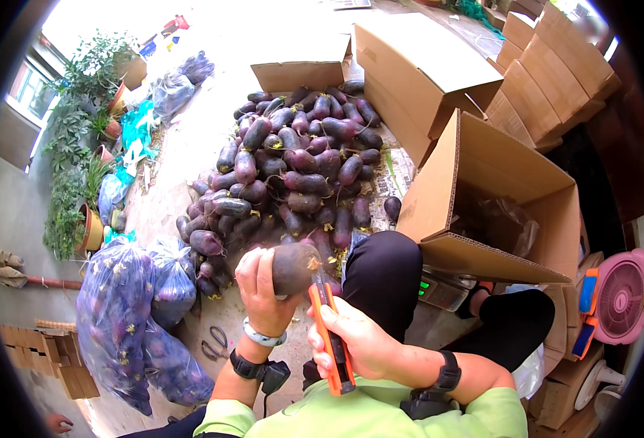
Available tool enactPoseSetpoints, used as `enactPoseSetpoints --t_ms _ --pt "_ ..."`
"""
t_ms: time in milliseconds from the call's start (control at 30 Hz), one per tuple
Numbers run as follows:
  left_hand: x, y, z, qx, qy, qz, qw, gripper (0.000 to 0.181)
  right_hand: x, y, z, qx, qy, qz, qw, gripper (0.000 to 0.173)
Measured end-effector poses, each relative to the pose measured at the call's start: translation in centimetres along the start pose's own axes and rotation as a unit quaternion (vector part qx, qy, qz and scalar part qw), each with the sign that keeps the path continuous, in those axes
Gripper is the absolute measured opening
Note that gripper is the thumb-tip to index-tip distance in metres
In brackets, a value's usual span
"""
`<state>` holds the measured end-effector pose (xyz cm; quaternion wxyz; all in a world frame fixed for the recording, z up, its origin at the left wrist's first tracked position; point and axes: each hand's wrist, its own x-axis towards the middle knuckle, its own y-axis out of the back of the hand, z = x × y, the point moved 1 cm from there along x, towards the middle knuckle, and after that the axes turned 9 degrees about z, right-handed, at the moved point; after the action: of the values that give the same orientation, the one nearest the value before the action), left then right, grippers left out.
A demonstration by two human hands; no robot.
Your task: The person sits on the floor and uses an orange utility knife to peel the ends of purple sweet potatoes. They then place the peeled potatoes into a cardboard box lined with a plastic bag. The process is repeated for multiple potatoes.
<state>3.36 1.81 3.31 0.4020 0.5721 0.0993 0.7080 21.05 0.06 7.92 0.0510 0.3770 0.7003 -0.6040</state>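
Observation:
My left hand (261, 290) grips a dark purple radish (295, 268) around its left side, with its cut or stem end facing right. In my right hand (354, 339) is an orange and black utility knife (330, 339), its handle pointing down toward my lap. The knife's front end meets the radish near the pale tan stem spot; how much blade is out cannot be made out. Just beyond both hands lies a large heap of purple radishes (302, 161), several with thin roots and yellowish leaf stubs.
An open cardboard box (519, 164) with a plastic liner stands at right, a digital scale (445, 290) below it. Filled plastic bags (115, 323) and scissors (215, 343) lie at left. A pink fan (622, 298) is far right. Another person's hand (58, 422) shows at lower left.

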Motion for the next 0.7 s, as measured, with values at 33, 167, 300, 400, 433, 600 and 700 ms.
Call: enactPoseSetpoints --t_ms 33,167,300,400,433,600,700 --pt "0.0 0.0 -0.1 0.008 -0.009 0.0 1.0 0.075 0.1 -0.2 0.0 0.021 0.001 -0.001 1.0 0.025" --pt "-0.1 -0.4 -0.2 0.016 -0.022 0.015 1.0 0.071 0.9 -0.8 0.0 0.085 -0.002 -0.001 0.996 0.024" --pt "-0.4 -0.8 -0.6 0.043 -0.04 0.019 0.998 0.067 1.4 -1.6 -0.1 0.144 -0.008 0.013 0.989 0.024" --pt "-0.7 -1.0 -1.2 0.057 -0.046 0.022 0.997 0.064 2.3 -1.6 0.2 0.184 -0.007 0.006 0.983 0.024" --pt "-0.8 -1.1 -1.3 0.062 -0.047 0.024 0.997 0.064 2.4 -1.8 0.3 0.189 -0.004 0.005 0.982 0.024" --pt "-1.0 -1.1 -1.7 0.078 -0.037 0.029 0.996 0.055 3.6 -2.1 1.0 0.19 0.016 0.011 0.982 0.025" --pt "-1.6 -1.3 -2.7 0.102 -0.043 0.033 0.993 0.052 3.9 -2.5 1.2 0.167 0.037 0.025 0.985 0.025"
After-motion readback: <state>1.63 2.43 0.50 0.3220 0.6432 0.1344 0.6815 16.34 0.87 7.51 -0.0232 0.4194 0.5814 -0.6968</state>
